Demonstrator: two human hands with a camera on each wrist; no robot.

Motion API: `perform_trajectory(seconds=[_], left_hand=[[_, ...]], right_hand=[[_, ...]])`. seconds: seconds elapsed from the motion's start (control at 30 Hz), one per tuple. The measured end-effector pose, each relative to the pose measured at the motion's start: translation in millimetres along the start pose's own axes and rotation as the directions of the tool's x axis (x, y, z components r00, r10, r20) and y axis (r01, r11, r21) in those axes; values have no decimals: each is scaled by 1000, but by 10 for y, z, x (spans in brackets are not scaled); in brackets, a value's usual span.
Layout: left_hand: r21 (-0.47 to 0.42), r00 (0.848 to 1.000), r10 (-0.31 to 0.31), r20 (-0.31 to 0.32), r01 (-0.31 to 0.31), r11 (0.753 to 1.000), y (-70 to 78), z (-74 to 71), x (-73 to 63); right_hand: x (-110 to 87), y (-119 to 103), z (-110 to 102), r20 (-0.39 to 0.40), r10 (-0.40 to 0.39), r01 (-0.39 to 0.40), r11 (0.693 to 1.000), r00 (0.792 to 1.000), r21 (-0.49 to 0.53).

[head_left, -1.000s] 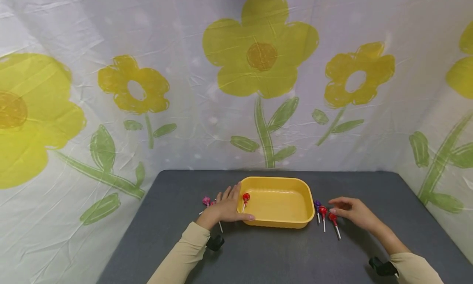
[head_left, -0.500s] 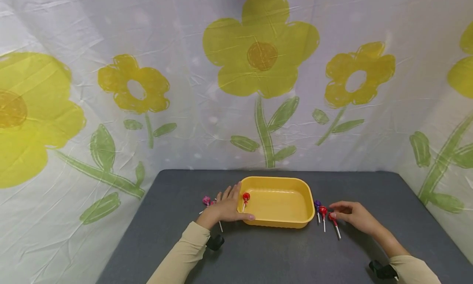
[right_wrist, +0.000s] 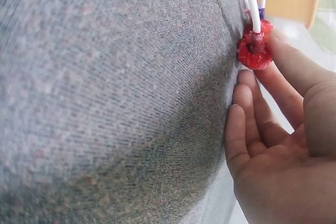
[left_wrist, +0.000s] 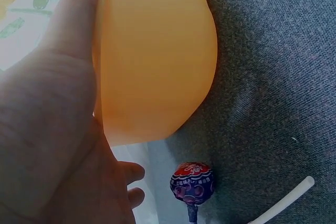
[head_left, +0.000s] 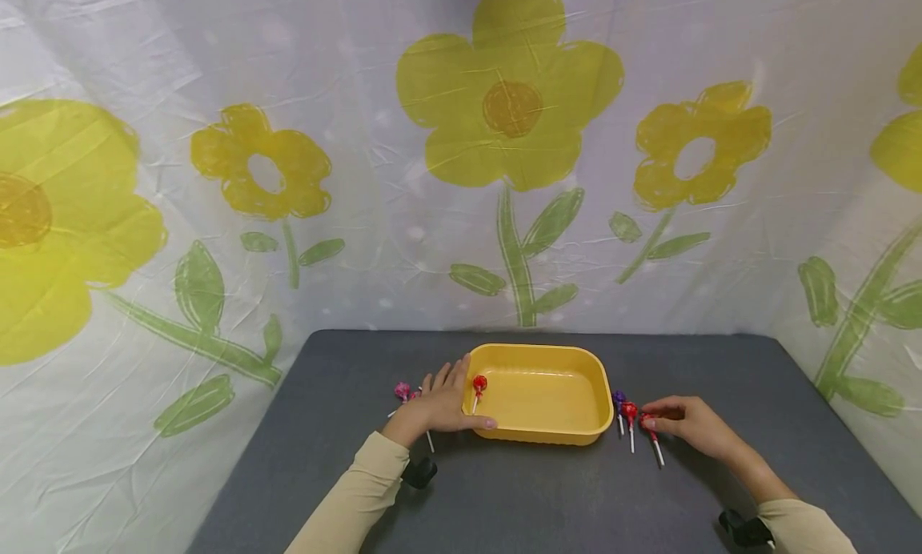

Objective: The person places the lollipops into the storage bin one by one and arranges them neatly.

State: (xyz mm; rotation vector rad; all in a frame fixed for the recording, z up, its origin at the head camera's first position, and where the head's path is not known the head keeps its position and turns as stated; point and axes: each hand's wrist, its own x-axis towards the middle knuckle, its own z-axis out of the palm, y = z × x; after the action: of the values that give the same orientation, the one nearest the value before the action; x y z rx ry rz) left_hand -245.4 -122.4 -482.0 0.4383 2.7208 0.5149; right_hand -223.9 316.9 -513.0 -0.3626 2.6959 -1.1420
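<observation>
My left hand (head_left: 441, 403) rests along the left end of a yellow plastic tray (head_left: 540, 437), fingers extended and thumb lying over the front rim. Inside the tray, at its left end, lies a red lollipop (head_left: 479, 384). To the right of the tray, my right hand (head_left: 693, 424) pinches the head of another red lollipop (right_wrist: 255, 51) between thumb and index finger; its white stick points toward me and it is still at table level. Just left of that hand lie a second red lollipop (head_left: 630, 411) and a purple lollipop (head_left: 619, 397).
Beside my left hand lie several lollipops, one with a pink wrapper (head_left: 402, 391), partly hidden by the hand. A red-and-purple lollipop (left_wrist: 192, 184) shows in the left wrist view. The dark grey table (head_left: 533, 498) meets a flowered curtain (head_left: 403, 218) behind.
My right hand has dropped slightly, and its thumb and index finger have closed on the nearest red lollipop. The left hand and tray have stayed in place.
</observation>
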Motion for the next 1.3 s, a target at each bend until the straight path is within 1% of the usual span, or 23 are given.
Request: perform_trajectory(seconds=[0.2,0.4,0.63,0.77,0.93,1.2,1.3], left_hand=[[-10,1000,1,-8,-1,1000,-8,3,10],[-10,1000,-8,1,8,1000,11,1,-5],[-10,1000,-6,-9,6,1000,13,-10,-11],[-4,1000,-12,-8,12,1000,11,-3,-1],[1,1000,-21,-6,21,1000,3,11,13],[-4,1000,-19,-7,19,1000,-2,14,25],[-7,1000,-16,-6,16,1000,-3,10,25]], right_hand=[[8,2,12,-13,-8,8,1000,1000,-24],[12,23,19,-16,-13,13,1000,1000,-18],[15,39,18,-21,-19,18,1000,1000,-13],[4,29,15,-16,-5,5,1000,1000,-13],[-10,-1,16,-11,24,-24,1000,1000,11],[-4,-30,-7,-18,13,-12,999,1000,31],[7,-42,-25,-26,26,-25,999,999,31]])
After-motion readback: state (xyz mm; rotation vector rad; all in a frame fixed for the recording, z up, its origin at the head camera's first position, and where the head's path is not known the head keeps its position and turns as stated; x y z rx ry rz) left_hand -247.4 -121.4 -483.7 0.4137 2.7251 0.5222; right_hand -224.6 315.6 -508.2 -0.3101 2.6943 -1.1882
